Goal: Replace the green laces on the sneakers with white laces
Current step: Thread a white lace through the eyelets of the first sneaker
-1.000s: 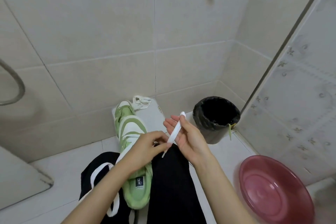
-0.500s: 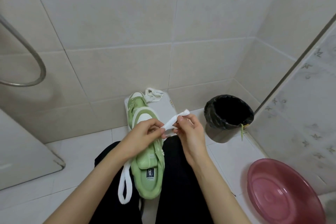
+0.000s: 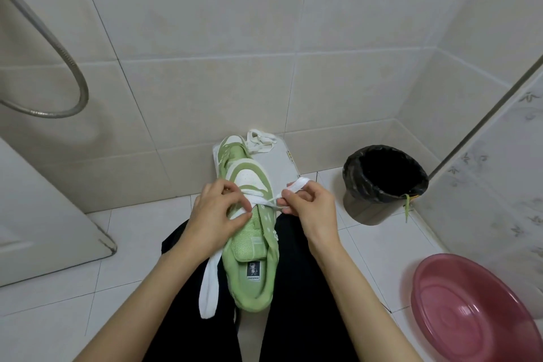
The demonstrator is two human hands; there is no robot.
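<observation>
Black bin [image 3: 362, 209], pink basin [image 3: 470, 317] near sneaker [image 3: 249, 256]

The sneaker [image 3: 249, 247] lies between the person's legs [image 3: 308, 288], toe away. The left hand [image 3: 217, 214] rests on its left side and the right hand [image 3: 311, 209] is just beside its right side. Both pinch a lace [image 3: 209, 288] which crosses it. Behind the toe, a lace bundle [image 3: 260, 141] lies on a board [image 3: 279, 164]. On the right stands a bin [image 3: 385, 182], and a basin [image 3: 470, 311] lies nearer.

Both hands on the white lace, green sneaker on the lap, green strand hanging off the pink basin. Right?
Not the basin: in the head view the green strand hangs off the rim of the black bin. Rest stands.
</observation>
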